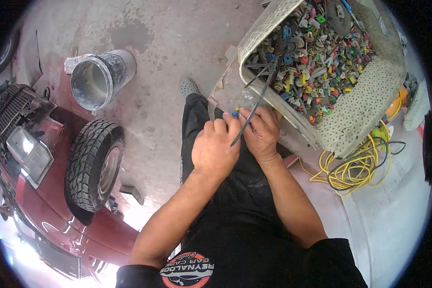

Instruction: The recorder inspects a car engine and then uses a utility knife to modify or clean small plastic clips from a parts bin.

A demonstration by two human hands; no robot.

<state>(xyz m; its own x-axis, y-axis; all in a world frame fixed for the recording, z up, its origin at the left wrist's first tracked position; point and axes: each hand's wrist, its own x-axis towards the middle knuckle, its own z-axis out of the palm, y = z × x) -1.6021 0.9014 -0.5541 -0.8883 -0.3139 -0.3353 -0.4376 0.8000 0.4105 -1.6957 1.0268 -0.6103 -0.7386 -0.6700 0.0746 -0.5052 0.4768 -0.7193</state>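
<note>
While the left hand (216,150) and right hand (262,133) have curled fingers, a blue piece (235,113) lies between their fingertips, near the bin (353,103); which hand grips it cannot be told.

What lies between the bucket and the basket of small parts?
In the head view, mostly floor lies between the bucket and the basket, with a gray shoe on it.
</note>
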